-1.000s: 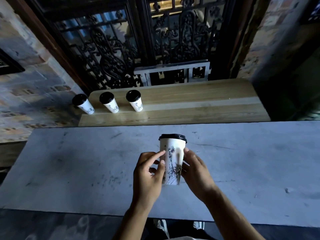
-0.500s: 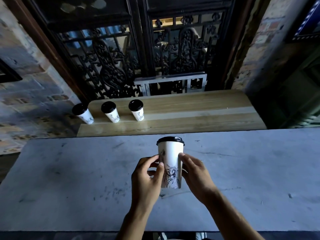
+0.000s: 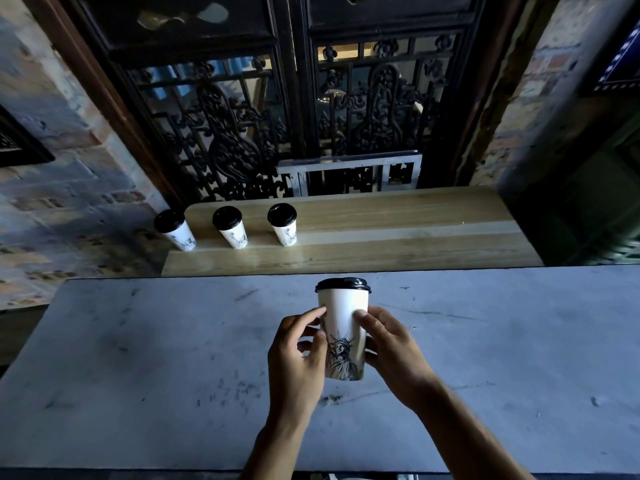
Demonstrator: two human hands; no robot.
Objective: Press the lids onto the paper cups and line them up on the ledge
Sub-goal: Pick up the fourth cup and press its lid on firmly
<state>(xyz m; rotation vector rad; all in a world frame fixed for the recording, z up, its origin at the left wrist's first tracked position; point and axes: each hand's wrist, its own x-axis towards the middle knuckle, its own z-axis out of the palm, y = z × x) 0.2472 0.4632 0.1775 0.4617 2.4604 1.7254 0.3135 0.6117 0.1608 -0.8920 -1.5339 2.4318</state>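
Both hands clamp one paper cup [image 3: 343,327] at frame center, above the grey table [image 3: 138,341]: left hand [image 3: 298,355] on its left side, right hand [image 3: 394,351] on its right. Black lid [image 3: 342,285] is on. Three lidded cups [image 3: 230,227] stand in a row on the wooden ledge [image 3: 381,233], upper left.

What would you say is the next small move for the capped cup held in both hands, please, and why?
Probably carry the cup forward and set it on the wooden ledge, right of the three lidded cups. Its black lid already looks seated, the left hand and right hand hold its sides, and the row has space there.
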